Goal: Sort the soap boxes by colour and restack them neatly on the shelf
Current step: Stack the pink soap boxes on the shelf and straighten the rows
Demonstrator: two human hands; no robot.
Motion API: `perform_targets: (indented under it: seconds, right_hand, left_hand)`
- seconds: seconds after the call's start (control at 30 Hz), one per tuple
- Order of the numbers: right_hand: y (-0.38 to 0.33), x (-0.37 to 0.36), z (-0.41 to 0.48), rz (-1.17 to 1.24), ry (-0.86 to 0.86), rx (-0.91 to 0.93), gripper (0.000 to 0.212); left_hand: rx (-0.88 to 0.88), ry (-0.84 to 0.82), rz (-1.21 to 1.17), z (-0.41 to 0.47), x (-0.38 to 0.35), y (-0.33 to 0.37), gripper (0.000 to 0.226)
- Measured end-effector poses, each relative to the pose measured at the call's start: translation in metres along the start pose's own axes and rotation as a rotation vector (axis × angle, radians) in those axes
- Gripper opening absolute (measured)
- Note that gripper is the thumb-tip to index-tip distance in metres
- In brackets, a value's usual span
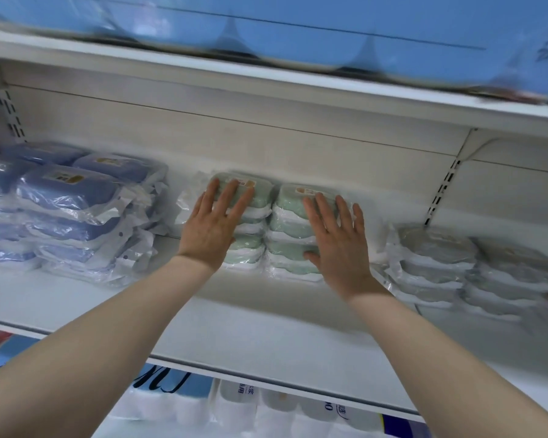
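Your left hand (214,222) and right hand (337,240) press flat, fingers (230,196) spread, on two stacks of green soap boxes (285,228) mid-shelf (234,327). Blue soap boxes (67,197) sit left, grey soap boxes (434,257) right. The orange lid labels (307,191) are too blurred to read.

- A flat left hand (214,226) masks much of the front of the left green soap box stack (260,197); the right hand (336,245) covers the near corner of the right green stack (290,205).
- Lid labels (304,190) blur beyond reading.
- Blue soap boxes (64,191) run off the left edge; grey soap boxes (437,248) smear toward the right edge.
- Blue packs (298,36) overhead are cropped by the top edge, and wrapped paper rolls (241,406) below by the bottom edge.
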State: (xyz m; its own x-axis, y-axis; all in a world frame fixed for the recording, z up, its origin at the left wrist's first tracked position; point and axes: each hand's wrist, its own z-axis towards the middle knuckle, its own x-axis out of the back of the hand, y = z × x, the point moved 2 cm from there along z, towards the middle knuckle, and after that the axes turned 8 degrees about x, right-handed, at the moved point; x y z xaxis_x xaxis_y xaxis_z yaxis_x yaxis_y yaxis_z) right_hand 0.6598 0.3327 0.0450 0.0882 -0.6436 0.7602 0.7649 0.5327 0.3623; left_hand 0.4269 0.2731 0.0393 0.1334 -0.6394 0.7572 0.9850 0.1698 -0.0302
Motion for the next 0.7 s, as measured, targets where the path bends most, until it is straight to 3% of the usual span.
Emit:
perform_targets:
  seconds: [0.43,0.57,0.7]
  right_hand:
    - [0.0,0.031,-0.016,0.008,0.024,0.057,0.11]
    - [-0.007,0.047,-0.023,0.085,-0.066,0.104,0.1]
    - [-0.026,0.069,-0.03,0.15,0.04,0.125,0.099]
  left_hand:
    - [-0.013,-0.1,0.027,-0.011,0.036,0.011,0.1]
    - [-0.067,-0.045,0.031,-0.029,0.06,0.006,0.098]
    - [-0.066,-0.076,0.094,-0.048,0.091,-0.001,0.083]
